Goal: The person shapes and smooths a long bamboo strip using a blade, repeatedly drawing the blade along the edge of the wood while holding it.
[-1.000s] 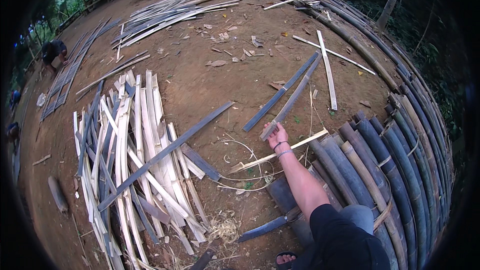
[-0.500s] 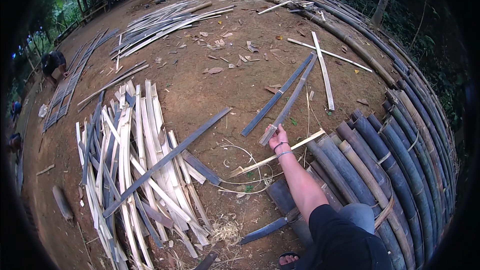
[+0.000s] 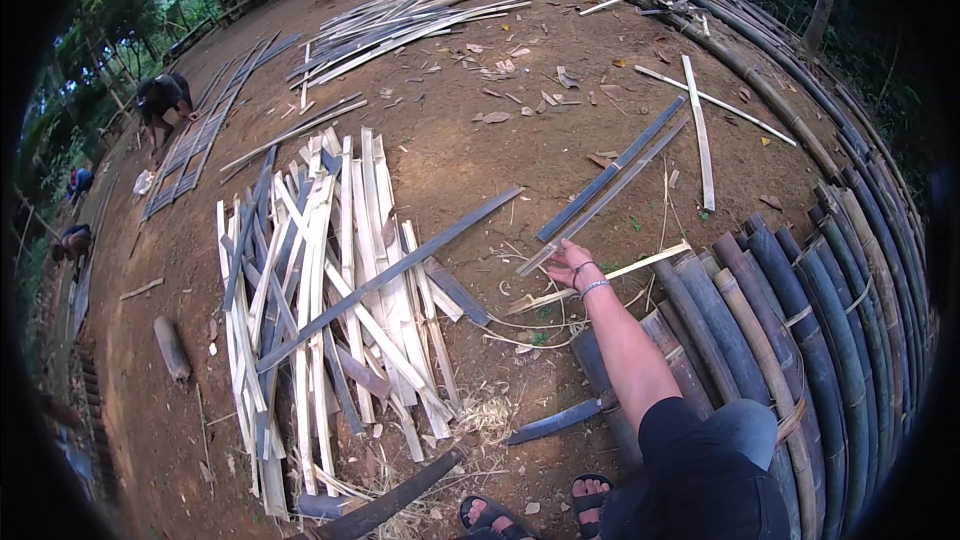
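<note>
My right hand (image 3: 571,266) reaches forward from the lower right, with two bands on its wrist. Its fingers are closed on the near end of a long, narrow bamboo strip (image 3: 632,177), which slants away to the upper right. Just left of it on the soil lies a second, darker bamboo strip (image 3: 612,168). Below the hand lies a pale split bamboo piece (image 3: 600,280). My left hand is out of the picture.
A pile of split bamboo strips (image 3: 330,290) lies to the left, a dark strip (image 3: 390,280) across it. Whole bamboo poles (image 3: 740,340) are stacked at right. A dark blade-like piece (image 3: 555,424) lies near my sandalled feet (image 3: 590,500). A person (image 3: 165,105) bends over a bamboo lattice (image 3: 210,130).
The view has swung left and down, so the scene sits further right. The held strip has turned and now shows a narrower face. Both my feet now show.
</note>
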Action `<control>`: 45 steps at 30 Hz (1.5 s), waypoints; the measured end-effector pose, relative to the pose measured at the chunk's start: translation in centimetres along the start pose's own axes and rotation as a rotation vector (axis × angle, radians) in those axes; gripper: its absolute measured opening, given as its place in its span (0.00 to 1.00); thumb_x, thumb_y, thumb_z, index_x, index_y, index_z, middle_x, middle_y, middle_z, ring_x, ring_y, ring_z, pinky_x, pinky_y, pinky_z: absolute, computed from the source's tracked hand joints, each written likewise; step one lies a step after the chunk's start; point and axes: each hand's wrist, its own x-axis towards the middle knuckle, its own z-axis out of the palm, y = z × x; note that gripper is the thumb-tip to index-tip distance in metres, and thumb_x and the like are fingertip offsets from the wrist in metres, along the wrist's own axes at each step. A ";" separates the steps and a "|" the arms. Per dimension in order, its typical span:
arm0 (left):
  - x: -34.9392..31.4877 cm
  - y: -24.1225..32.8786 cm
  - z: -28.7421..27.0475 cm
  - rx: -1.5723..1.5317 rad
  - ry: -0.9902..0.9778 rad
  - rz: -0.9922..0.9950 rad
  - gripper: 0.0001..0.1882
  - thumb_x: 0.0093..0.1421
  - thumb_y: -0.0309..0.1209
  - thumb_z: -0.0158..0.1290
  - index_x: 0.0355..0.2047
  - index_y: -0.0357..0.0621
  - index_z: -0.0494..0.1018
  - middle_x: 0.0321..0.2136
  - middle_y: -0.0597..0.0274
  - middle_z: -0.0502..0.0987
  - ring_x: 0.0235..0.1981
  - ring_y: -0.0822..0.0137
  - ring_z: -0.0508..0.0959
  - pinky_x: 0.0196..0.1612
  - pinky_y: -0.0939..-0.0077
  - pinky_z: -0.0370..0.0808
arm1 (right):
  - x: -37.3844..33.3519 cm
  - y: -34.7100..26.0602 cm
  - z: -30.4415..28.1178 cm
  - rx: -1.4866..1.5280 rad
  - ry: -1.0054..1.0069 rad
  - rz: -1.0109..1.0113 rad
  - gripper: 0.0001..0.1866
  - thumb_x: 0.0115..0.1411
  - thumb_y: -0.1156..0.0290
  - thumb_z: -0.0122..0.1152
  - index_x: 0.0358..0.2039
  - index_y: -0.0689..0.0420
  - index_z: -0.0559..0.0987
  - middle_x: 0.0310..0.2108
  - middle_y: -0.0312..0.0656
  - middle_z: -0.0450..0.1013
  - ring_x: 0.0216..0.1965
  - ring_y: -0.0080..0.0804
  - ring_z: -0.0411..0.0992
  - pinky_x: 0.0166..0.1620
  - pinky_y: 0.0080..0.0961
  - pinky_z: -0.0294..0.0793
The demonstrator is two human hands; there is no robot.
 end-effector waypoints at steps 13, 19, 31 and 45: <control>0.9 0.4 -1.5 -0.081 -0.044 -0.202 0.31 0.66 0.57 0.30 0.46 0.40 0.64 0.30 0.64 0.64 0.30 0.70 0.66 0.35 0.78 0.67 | -26.7 8.9 -14.9 -2.489 -0.677 -0.928 0.34 0.48 0.41 0.58 0.47 0.55 0.74 0.47 0.45 0.68 0.52 0.41 0.64 0.50 0.43 0.65; 2.0 0.2 -2.5 -0.102 0.012 -0.210 0.32 0.66 0.56 0.30 0.45 0.37 0.65 0.22 0.66 0.64 0.25 0.73 0.67 0.32 0.79 0.67 | -20.9 10.8 -16.1 -2.432 -0.513 -1.096 0.10 0.53 0.68 0.53 0.35 0.51 0.78 0.40 0.41 0.70 0.45 0.38 0.69 0.45 0.35 0.69; 3.0 6.0 -1.2 -0.268 -0.062 -0.150 0.31 0.62 0.62 0.33 0.30 0.44 0.63 0.18 0.65 0.62 0.19 0.70 0.66 0.25 0.78 0.65 | -30.6 7.2 -11.4 -2.539 -0.484 -0.855 0.23 0.49 0.51 0.62 0.36 0.59 0.79 0.42 0.49 0.73 0.43 0.42 0.75 0.43 0.38 0.75; -1.5 7.1 -5.3 -0.370 0.077 0.006 0.19 0.63 0.44 0.48 0.20 0.50 0.60 0.13 0.72 0.57 0.15 0.75 0.60 0.23 0.78 0.61 | -46.2 -4.4 -14.4 -1.448 -0.050 -0.888 0.18 0.46 0.61 0.67 0.22 0.64 0.73 0.26 0.55 0.74 0.33 0.54 0.74 0.36 0.43 0.72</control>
